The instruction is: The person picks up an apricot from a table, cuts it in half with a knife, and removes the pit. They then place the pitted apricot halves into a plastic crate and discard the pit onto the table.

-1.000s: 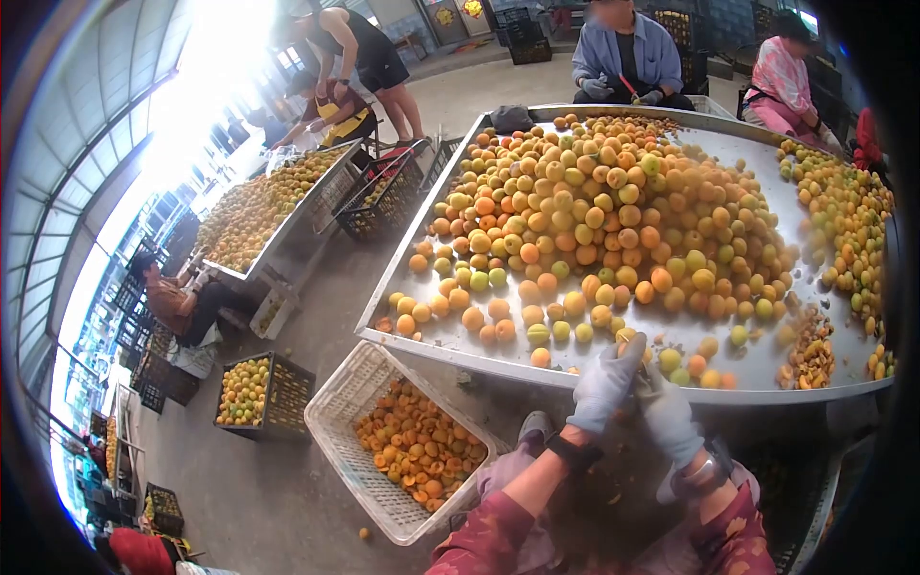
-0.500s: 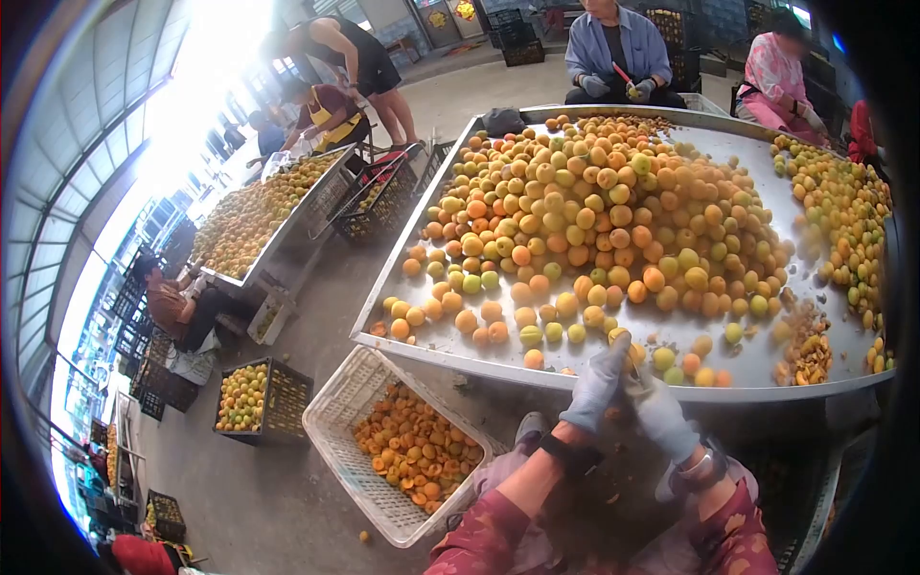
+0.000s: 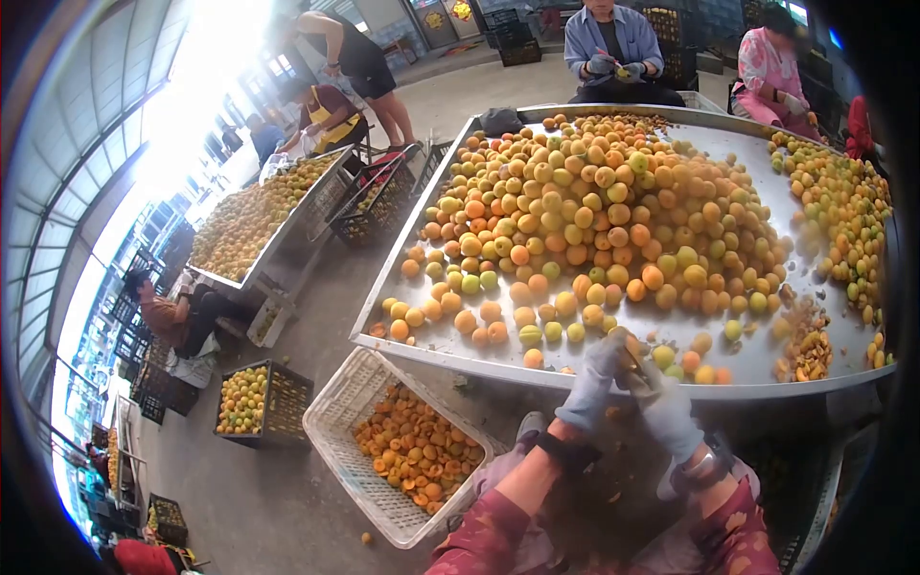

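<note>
My left hand (image 3: pixel 592 385), in a pale, stained glove, is closed at the near edge of the metal table (image 3: pixel 460 359). Against it, my right hand (image 3: pixel 669 412), also gloved, has its fingers curled inward. Between the fingertips is something small, brownish and dark; blur and the fingers hide what it is. Loose apricots (image 3: pixel 690 361) lie on the table just past my hands. Below and to the left stands a white plastic crate (image 3: pixel 331 402) holding halved apricots (image 3: pixel 417 450).
A large apricot heap (image 3: pixel 585 201) covers the table's middle, with cut pieces (image 3: pixel 808 350) at right. A dark crate of fruit (image 3: pixel 287 402) stands on the floor at left. Across the table sits a person in a blue shirt (image 3: pixel 613 43); others work around a second table (image 3: pixel 251 278).
The yellow-orange fruit seen between my fingertips before can no longer be made out. My hands have shifted slightly. The person across has raised both hands closer together.
</note>
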A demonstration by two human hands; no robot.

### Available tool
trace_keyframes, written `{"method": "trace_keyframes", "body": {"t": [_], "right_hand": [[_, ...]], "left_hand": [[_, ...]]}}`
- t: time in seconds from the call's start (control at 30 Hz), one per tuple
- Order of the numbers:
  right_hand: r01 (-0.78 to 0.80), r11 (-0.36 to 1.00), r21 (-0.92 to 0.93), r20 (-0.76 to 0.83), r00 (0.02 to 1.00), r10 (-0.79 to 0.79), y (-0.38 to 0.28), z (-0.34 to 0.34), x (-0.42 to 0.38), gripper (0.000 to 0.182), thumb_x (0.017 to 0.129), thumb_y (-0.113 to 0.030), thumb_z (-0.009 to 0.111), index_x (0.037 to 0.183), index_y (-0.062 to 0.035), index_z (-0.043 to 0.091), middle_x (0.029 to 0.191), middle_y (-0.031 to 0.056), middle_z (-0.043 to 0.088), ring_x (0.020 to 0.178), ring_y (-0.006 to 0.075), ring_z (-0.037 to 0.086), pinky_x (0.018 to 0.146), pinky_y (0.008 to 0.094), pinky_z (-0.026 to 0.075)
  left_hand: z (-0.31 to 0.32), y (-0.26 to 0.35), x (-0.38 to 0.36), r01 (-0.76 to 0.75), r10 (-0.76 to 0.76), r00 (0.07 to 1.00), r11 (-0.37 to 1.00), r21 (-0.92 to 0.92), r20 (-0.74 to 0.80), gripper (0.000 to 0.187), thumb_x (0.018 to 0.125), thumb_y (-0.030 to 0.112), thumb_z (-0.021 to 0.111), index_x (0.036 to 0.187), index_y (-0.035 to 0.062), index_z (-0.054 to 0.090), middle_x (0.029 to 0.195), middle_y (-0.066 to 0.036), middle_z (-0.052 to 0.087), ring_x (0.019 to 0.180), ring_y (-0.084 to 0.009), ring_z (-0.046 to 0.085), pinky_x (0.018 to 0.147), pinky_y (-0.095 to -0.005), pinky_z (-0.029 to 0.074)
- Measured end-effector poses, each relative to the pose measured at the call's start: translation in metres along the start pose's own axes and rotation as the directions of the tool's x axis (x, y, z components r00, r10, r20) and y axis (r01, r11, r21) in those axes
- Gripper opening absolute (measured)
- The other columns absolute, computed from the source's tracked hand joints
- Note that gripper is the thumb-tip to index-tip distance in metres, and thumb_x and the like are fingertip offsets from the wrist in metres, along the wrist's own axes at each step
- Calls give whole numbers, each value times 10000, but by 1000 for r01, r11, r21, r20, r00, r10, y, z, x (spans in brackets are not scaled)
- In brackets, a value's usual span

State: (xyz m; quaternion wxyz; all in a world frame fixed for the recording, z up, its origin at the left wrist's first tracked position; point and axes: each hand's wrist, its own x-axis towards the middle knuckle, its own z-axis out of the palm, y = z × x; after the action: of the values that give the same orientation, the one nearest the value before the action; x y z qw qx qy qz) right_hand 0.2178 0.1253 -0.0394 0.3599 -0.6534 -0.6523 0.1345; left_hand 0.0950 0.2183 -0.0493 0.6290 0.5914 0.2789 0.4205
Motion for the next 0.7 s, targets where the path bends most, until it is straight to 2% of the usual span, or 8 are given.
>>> {"method": "trace_keyframes", "body": {"t": [0.07,0.13,0.17,0.27,0.33,0.43,0.53,0.7], "right_hand": [[-102,991,84,11,995,102,-3,0,-1,350,977,-335,505,1055,-3,580,772,87,648,572,226,612,551,392,493],[45,771,635,-273,947,169,-4,5,0,362,969,-346,520,1059,1,572,687,97,622,493,160,569,463,300,464],[-121,622,774,-87,952,294,-3,-13,-1,359,964,-347,531,1074,-6,558,690,98,613,427,100,506,396,213,391],[-307,552,775,77,913,401,-11,-37,17,365,966,-342,540,1109,-7,547,678,89,604,381,67,446,348,210,325],[-359,461,811,207,914,348,-7,-41,16,396,955,-385,552,1112,-22,552,766,56,604,510,64,507,445,202,391],[-474,253,843,368,852,372,-9,-41,16,333,953,-354,557,1084,-48,558,951,9,558,868,75,519,747,229,443],[-561,402,724,460,827,325,19,-41,17,308,938,-311,587,1086,-42,563,931,19,564,859,80,536,738,229,452],[-613,344,711,521,788,329,16,-43,18,329,894,-263,643,1109,-28,561,910,21,580,774,66,557,644,197,464]], "left_hand": [[-7,17,3,265,-272,962,914,-307,19,523,970,512,442,1012,15,601,707,-40,574,586,-118,545,530,-239,424],[-9,19,1,221,-257,965,905,-364,-54,546,959,540,441,982,17,596,643,-21,525,501,-90,491,488,-229,395],[-14,18,1,197,-225,970,946,-259,-87,528,959,525,452,979,18,597,647,-18,524,506,-90,494,489,-234,400],[-10,-13,2,167,-132,980,953,252,-148,371,939,405,542,988,45,617,713,-71,611,515,-152,553,481,-297,434],[12,-3,-10,-118,202,979,685,719,-32,319,895,369,593,980,63,623,748,-139,643,555,-278,606,499,-384,457],[25,7,-15,-176,193,979,650,740,63,312,815,363,676,950,85,634,729,-163,636,635,-351,621,556,-442,470],[30,22,-19,-310,294,945,669,675,143,344,764,378,730,921,85,641,696,-152,628,644,-344,621,583,-440,473],[28,33,-19,-335,248,942,705,625,225,333,767,358,729,920,76,639,743,-166,634,683,-346,625,612,-437,476]]}}
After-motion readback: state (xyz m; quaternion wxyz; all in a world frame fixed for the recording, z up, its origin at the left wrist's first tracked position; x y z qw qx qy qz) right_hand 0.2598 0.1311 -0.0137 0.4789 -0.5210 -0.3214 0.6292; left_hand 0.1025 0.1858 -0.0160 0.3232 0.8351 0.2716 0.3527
